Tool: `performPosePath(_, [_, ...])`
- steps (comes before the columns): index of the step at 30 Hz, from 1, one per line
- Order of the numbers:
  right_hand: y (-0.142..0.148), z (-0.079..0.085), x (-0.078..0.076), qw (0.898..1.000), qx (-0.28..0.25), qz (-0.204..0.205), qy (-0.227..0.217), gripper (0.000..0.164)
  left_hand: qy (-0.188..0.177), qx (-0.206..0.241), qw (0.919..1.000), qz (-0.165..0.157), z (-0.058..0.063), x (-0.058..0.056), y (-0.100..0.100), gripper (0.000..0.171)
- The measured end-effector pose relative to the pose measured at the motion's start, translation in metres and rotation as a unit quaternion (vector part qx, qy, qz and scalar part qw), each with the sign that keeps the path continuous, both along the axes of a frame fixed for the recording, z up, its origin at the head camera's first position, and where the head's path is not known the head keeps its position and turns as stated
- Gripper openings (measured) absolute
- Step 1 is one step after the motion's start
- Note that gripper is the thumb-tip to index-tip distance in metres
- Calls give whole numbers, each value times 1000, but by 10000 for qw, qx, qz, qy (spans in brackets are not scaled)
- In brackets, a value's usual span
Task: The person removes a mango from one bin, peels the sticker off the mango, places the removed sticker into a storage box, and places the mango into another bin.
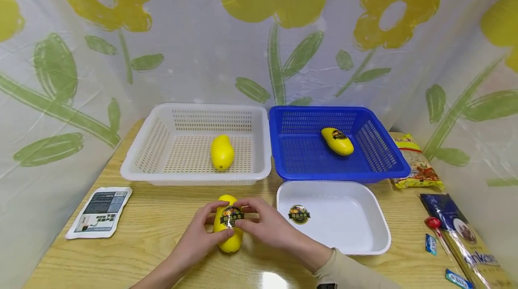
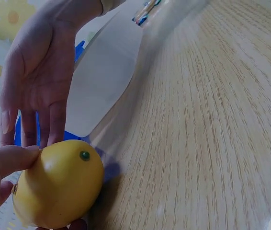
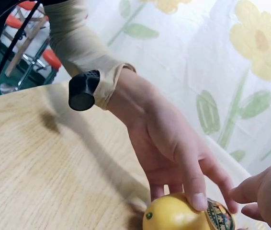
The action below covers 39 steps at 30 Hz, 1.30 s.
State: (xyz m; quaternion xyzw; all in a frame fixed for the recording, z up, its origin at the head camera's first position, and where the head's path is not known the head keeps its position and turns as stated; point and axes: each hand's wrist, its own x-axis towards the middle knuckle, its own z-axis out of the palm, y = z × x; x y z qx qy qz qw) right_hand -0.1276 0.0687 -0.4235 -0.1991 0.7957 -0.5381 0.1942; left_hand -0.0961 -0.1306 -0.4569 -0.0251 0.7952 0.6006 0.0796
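Being gripped by the left hand (image 1: 199, 231), touched by the spread right hand (image 1: 268, 225), the stickered mango (image 1: 231, 218) is seemingly being finished, one plain-looking fruit (image 1: 222, 152) remaining.

a plump, glossy yellow fruit (image 1: 231, 241) is lying lengthwise on the wooden table (image 1: 162, 210), a small green tip showing at its near end; a round, black-banded sticker (image 1: 232, 217) is covering part of its upper face.

Curved left hand (image 1: 201, 230) just beside right hand (image 1: 268, 225)
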Motion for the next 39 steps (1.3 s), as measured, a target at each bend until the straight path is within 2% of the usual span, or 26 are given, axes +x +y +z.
performPosePath(13, [-8,3,-10,9980,576,14,271,22,-241,389,9989,37,-3,-2,0,59])
performPosePath(18, [-11,1,-17,9962,797,8,354,21,-239,352,9991,-34,-2,-2,-1,59])
performPosePath(22, [-13,-1,-21,9966,749,-28,333,21,-193,244,9995,-97,-1,-2,-1,58])
performPosePath(32, [-11,-1,-24,9963,760,-116,378,17,-185,68,9998,-14,-3,-4,0,58])
performPosePath(39, [-10,-2,-25,9963,669,44,538,17,-184,101,9998,32,-4,-5,1,58])
